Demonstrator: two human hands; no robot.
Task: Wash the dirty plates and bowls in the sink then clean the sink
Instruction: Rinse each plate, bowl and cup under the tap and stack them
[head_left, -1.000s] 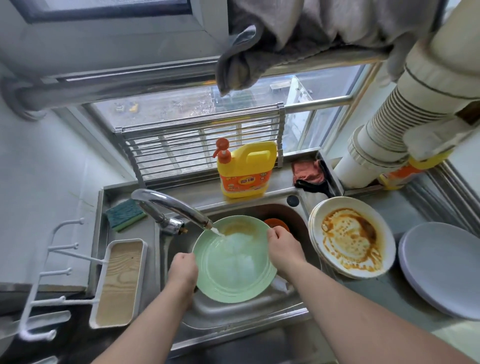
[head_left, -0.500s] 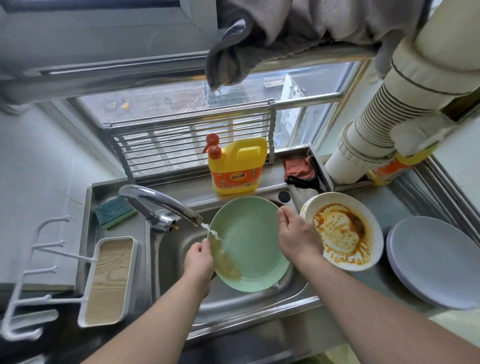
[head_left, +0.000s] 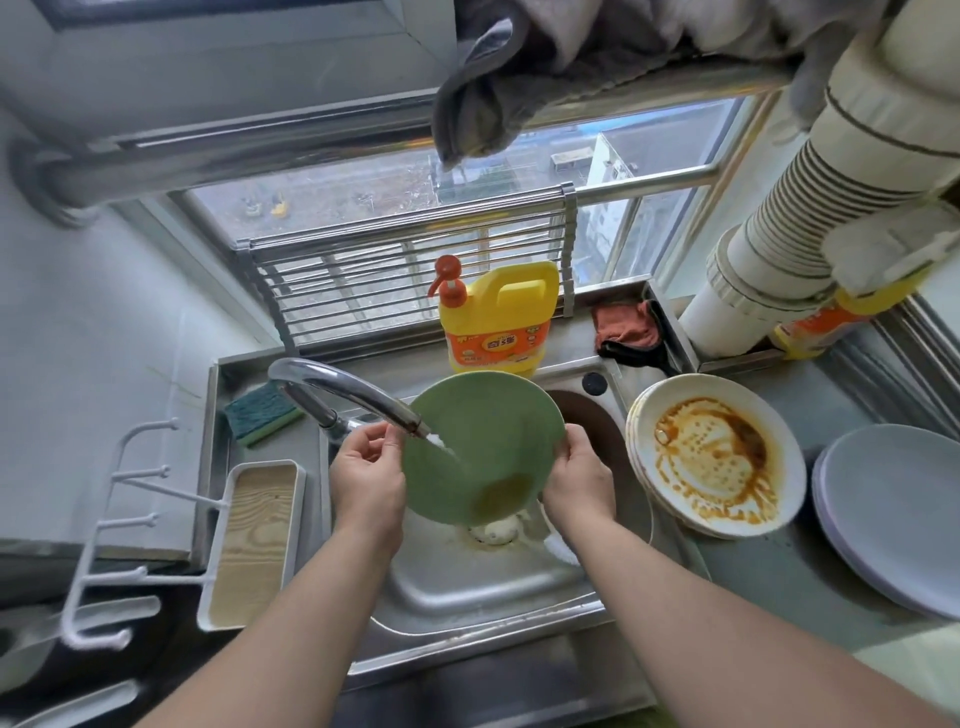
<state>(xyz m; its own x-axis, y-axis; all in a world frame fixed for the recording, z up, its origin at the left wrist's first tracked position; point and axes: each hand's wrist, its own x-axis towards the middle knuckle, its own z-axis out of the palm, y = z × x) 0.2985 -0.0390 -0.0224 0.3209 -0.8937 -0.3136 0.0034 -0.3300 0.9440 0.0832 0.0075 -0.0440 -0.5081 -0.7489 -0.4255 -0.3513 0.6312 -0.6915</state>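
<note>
Pale green round plate (head_left: 483, 441), tilted over the steel sink (head_left: 467, 587), is gripped at its edges by the left hand (head_left: 368, 478) and right hand (head_left: 576, 480), whose fingers vanish behind the rim. Water from the curved chrome faucet (head_left: 343, 389) strikes it, brown liquid pooling at its low edge and hiding most of the drain.

Pale green plate (head_left: 483, 441), brown-smeared white plates (head_left: 714, 467), yellow-and-orange detergent bottle (head_left: 496, 322), green sponge (head_left: 262, 413).
</note>
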